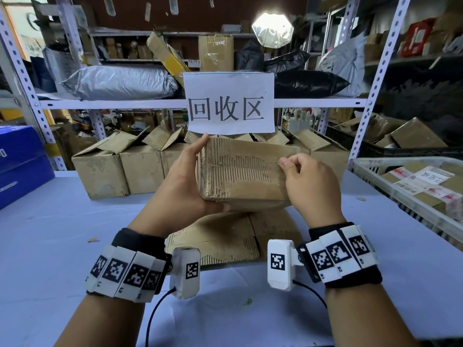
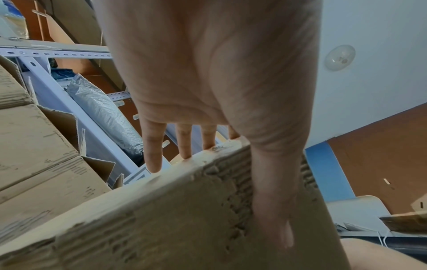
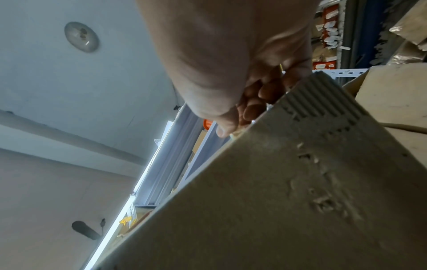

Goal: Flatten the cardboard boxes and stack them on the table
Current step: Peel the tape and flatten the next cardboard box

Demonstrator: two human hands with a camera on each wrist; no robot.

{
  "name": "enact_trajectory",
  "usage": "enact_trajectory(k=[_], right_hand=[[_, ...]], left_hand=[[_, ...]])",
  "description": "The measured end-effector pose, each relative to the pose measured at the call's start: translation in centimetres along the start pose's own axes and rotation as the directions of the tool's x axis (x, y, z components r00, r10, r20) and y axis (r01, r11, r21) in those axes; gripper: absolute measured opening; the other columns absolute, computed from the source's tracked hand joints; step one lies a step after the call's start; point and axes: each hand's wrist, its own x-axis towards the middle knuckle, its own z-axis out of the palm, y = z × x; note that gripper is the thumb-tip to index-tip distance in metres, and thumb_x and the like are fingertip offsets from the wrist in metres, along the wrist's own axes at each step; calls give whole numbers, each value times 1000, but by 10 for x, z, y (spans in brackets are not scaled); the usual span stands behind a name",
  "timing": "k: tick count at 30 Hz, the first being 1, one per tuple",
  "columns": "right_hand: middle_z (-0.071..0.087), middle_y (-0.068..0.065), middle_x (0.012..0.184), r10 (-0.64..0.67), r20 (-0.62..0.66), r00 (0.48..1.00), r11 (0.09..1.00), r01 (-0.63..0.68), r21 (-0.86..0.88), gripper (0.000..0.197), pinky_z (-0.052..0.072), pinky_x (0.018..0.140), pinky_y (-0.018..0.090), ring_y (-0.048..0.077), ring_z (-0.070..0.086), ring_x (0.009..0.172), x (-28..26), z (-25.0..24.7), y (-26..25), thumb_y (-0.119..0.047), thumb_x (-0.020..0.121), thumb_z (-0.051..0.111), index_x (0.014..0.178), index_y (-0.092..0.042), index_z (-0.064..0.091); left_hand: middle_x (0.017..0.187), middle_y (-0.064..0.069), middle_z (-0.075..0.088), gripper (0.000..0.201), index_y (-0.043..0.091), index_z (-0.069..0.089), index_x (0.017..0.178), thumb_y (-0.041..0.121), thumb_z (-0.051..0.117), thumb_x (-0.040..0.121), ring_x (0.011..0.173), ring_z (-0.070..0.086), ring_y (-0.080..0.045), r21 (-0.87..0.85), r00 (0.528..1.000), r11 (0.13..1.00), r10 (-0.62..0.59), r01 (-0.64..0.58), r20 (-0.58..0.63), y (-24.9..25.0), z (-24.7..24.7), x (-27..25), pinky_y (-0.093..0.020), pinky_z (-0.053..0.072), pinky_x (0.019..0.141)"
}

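Head view: left hand (image 1: 185, 181) grips the worn brown corrugated cardboard box (image 1: 240, 171) above the bench (image 1: 62, 246); right hand (image 1: 308, 184) pinches at its right edge, fingers curled. Left wrist view: thumb pressed across one face. Right wrist view: fingertips (image 3: 251, 109) at the edge. Risk: weak board may tear.

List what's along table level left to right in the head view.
blue box → row of open cardboard boxes → left hand → held cardboard box → right hand → white basket of parcels
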Motion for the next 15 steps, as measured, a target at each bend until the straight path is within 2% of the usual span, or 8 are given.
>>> enact_trajectory(k=[3,6,9,12,14,15], right_hand=[[58,-9,72,48,-15,999,998,-48,41,28,32,56,32,18,54,72,1,-3,2,-41,100,54,80,-23,61],[62,-1,86,92,-17,996,995,-91,51,26,34,64,32,19,54,79,2,-5,7,-40,98,57,79,-22,59],[65,-3,88,116,-21,993,986,-113,120,23,38,70,31,17,58,84,3,-10,9,-39,95,63,78,-23,66],[60,1,107,160,-26,987,971,-153,184,17,38,80,28,12,52,94,2,-11,10,-40,94,64,88,-25,71],[62,0,109,174,-28,984,964,-165,210,12,44,82,31,14,56,97,1,-9,11,-39,94,64,94,-27,65],[64,-2,105,178,-41,983,956,-163,245,14,47,78,31,14,59,94,1,-9,11,-37,94,66,100,-26,59]], left_hand=[[156,18,35,133,46,13,158,52,94,52,146,30,0,2,1000,1000,9,-9,10,-1,1,-1,-48,40,116],[156,25,34,131,50,14,156,54,93,51,145,31,2,1,1000,1000,16,-16,25,-1,3,-2,-48,41,116],[154,30,34,129,54,15,155,54,93,52,145,32,0,2,999,1000,28,-28,26,-2,5,-3,-50,41,115],[152,28,36,129,57,15,153,55,93,51,143,34,-2,7,1000,1000,23,-23,14,-3,6,-2,-51,42,113],[151,28,37,129,58,15,153,56,93,50,143,35,-2,11,1000,1000,23,-23,13,-3,5,-2,-50,42,113],[151,28,36,128,59,15,152,57,92,50,142,35,-2,15,1000,1000,24,-24,12,-2,5,-2,-50,42,113]])
